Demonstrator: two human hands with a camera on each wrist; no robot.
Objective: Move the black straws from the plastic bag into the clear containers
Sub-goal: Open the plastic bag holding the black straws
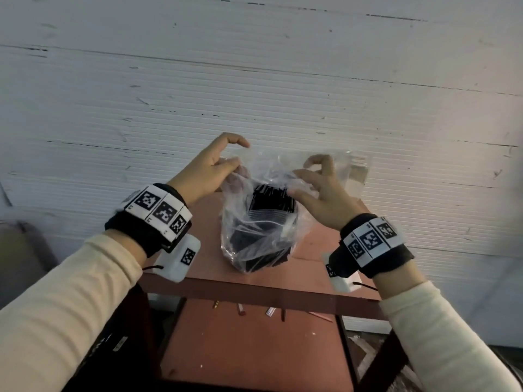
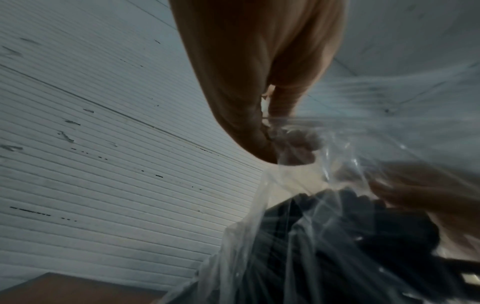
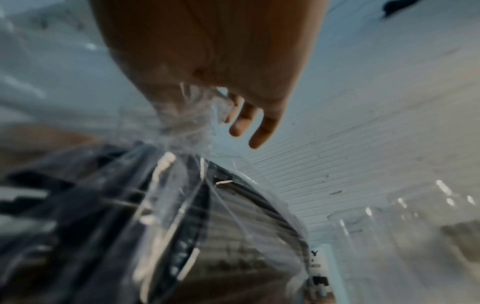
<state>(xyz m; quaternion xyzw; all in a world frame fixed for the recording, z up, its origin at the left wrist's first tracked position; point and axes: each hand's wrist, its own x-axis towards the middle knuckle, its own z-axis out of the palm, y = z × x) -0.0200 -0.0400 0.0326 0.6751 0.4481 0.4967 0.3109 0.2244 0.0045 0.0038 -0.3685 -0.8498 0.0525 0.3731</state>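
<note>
A clear plastic bag [image 1: 254,230] full of black straws [image 1: 273,198] stands on the small red-brown table [image 1: 212,250]. My left hand [image 1: 210,171] pinches the bag's left rim between thumb and fingers. My right hand [image 1: 317,182] pinches the right rim, its other fingers loosely spread. The bag's mouth is pulled apart between them. In the left wrist view the left hand [image 2: 267,131] pinches the bag [image 2: 298,236] above the straws [image 2: 350,236]. The right wrist view has the right hand [image 3: 187,115] gripping bunched plastic of the bag [image 3: 233,205]. Clear containers [image 1: 355,171] stand behind the bag at the right, and the containers [image 3: 402,236] show blurred.
A white ribbed wall [image 1: 254,80] rises right behind the table. A lower red shelf [image 1: 254,349] under the tabletop carries a few small scraps [image 1: 268,311]. The table's front edge [image 1: 254,294] lies just below my wrists.
</note>
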